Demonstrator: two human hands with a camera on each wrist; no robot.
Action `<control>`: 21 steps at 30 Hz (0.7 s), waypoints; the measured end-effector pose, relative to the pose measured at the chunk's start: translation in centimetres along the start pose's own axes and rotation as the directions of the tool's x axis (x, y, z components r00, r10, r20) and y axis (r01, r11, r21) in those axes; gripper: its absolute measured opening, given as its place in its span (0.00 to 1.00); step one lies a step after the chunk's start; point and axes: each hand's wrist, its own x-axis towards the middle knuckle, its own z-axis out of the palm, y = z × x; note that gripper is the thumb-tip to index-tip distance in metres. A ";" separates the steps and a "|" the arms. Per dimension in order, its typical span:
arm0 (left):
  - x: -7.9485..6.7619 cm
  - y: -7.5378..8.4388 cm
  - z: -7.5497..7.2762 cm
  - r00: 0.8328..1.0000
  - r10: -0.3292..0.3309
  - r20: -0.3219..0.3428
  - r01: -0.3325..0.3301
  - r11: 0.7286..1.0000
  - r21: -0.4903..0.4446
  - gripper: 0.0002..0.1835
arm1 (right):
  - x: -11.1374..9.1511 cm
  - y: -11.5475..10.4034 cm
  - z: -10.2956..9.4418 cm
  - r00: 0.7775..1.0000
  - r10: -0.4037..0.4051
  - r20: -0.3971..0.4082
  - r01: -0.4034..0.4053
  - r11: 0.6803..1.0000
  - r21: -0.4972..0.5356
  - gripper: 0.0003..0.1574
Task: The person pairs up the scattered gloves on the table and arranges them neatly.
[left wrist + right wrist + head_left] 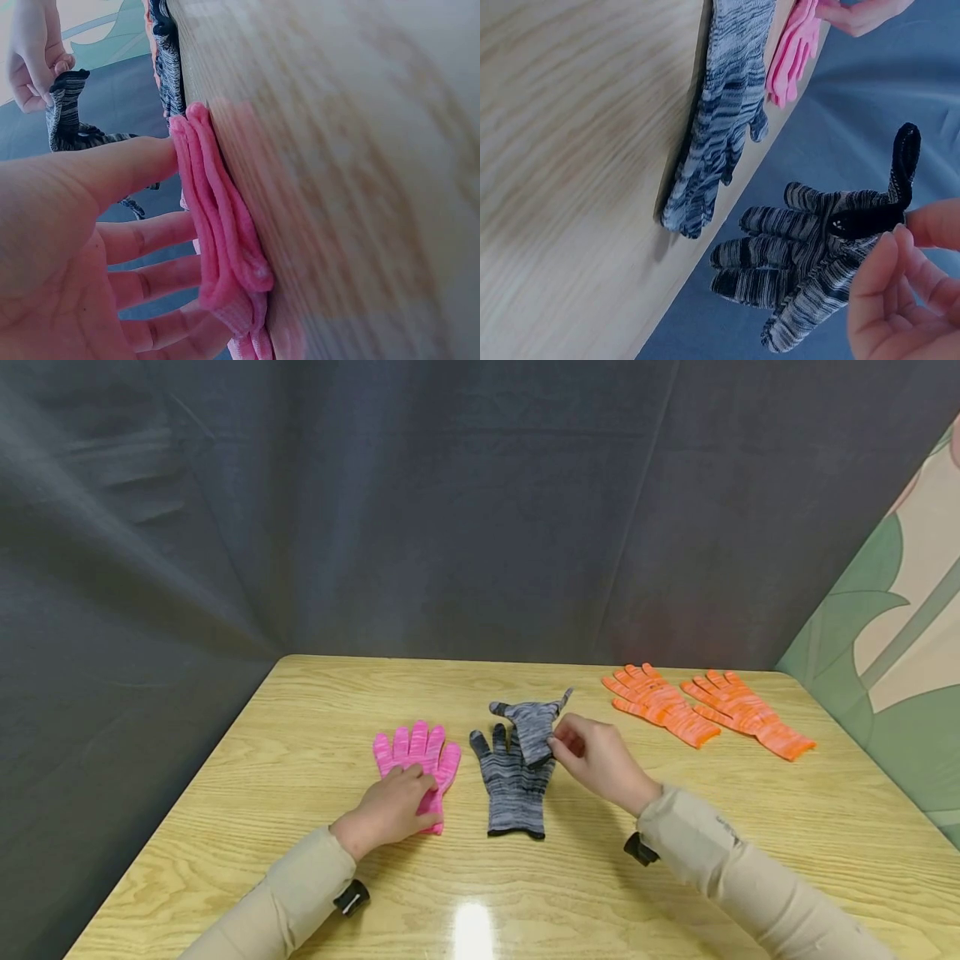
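Observation:
My left hand (pixel 393 806) rests on the pink gloves (pixel 420 747), which lie flat in a stack at the left. In the left wrist view its fingers (pixel 157 281) reach out fairly straight over them, and the thumb touches near the layered cuff edges (pixel 225 217). My right hand (pixel 603 760) pinches a grey-and-black striped glove (pixel 534 727) by its black cuff (pixel 866 221). That glove hangs raised, its fingers pointing away, above a matching striped glove (pixel 516 797) lying flat on the table. The raised glove partly covers the fingers of the lower one in the head view.
Two orange gloves (pixel 660 706) lie side by side at the back right of the wooden table (pixel 300 710). A dark cloth (pixel 450 510) hangs behind the table and along its left. A patterned green panel (pixel 892 668) borders the right.

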 end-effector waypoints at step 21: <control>0.1 -0.1 0.0 1.000 -0.011 0.008 0.011 1.000 -0.005 0.20 | -0.1 -0.8 1.5 1.000 -0.027 -0.005 0.027 0.999 0.044 0.04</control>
